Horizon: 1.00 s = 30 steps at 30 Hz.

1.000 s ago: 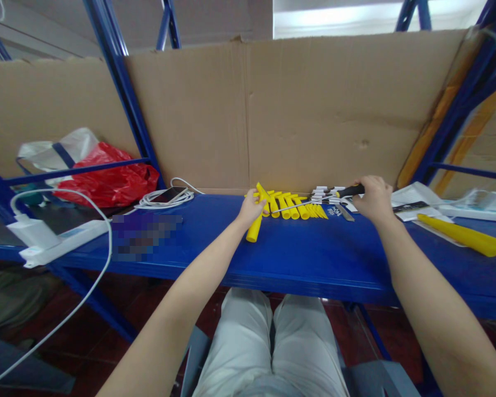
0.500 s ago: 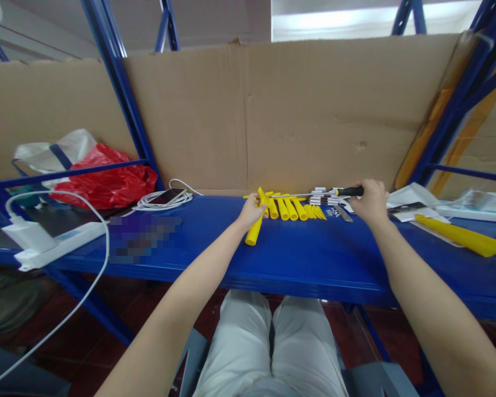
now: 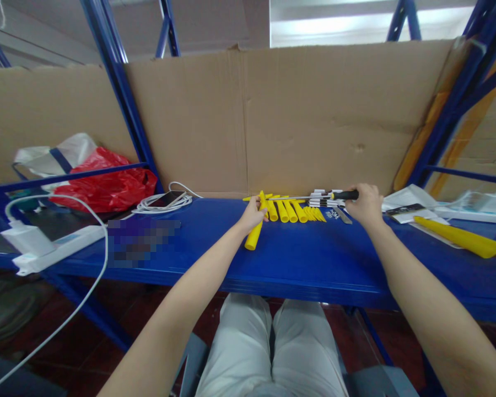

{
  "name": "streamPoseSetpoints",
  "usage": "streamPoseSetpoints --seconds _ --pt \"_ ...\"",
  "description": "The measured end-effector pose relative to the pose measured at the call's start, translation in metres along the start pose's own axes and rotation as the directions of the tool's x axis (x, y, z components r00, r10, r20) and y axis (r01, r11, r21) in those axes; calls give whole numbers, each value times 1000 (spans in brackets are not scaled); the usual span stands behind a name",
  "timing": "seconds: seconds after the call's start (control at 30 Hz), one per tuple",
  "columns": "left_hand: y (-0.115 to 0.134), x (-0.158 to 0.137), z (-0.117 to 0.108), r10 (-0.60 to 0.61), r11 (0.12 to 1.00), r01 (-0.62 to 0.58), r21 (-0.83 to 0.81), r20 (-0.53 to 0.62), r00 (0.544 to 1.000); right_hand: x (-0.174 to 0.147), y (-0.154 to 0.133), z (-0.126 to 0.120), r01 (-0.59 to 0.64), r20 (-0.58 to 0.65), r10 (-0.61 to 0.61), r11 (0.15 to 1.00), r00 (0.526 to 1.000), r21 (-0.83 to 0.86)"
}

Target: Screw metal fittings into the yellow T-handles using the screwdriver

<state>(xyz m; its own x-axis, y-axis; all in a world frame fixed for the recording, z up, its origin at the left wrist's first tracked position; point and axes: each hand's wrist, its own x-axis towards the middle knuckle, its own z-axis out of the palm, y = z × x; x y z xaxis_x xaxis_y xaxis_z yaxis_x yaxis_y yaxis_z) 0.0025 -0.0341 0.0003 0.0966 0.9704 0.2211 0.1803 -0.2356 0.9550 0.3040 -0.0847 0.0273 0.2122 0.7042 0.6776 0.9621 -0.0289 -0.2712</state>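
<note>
My left hand (image 3: 252,215) is closed around a yellow plastic tube (image 3: 253,237), which has a thinner yellow piece across its upper end. In my right hand (image 3: 366,204) is a screwdriver (image 3: 345,195), gripped by its black and yellow handle. Its long thin shaft points left, and the tip reaches the top of the held tube; whether it sits in anything there is too small to tell. Just right of my left hand lies a row of several yellow tubes (image 3: 291,214), followed by small flat yellow wedges (image 3: 315,214). Behind the screwdriver are white-and-black pieces (image 3: 320,199).
On the blue table (image 3: 314,259) a grey metal strip (image 3: 344,215) lies near my right hand. A long yellow piece (image 3: 458,237) rests on papers at right. Leftward are a phone (image 3: 168,199), coiled white cable, power strip (image 3: 66,248) and red bag (image 3: 107,179). Cardboard (image 3: 306,121) stands behind.
My right hand and the screwdriver have shifted slightly left. My left hand keeps its hold on the yellow tube at nearly the same place.
</note>
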Motion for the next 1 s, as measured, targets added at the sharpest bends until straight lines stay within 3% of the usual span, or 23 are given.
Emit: streamPoseSetpoints --seconds 0.27,0.67,0.87,1.0 --pt "0 0 0 -15 1000 15 5 3 1000 2 4 3 9 -40 -9 1000 999 17" --pt "9 -8 3 -65 998 64 -13 -27 998 4 7 3 33 -5 -33 999 999 0" --pt "9 -7 2 -98 995 98 -2 5 995 2 3 3 21 17 -20 999 1000 -35" --pt "12 -8 2 -105 994 105 0 28 994 5 6 9 -7 -31 5 999 1000 -53"
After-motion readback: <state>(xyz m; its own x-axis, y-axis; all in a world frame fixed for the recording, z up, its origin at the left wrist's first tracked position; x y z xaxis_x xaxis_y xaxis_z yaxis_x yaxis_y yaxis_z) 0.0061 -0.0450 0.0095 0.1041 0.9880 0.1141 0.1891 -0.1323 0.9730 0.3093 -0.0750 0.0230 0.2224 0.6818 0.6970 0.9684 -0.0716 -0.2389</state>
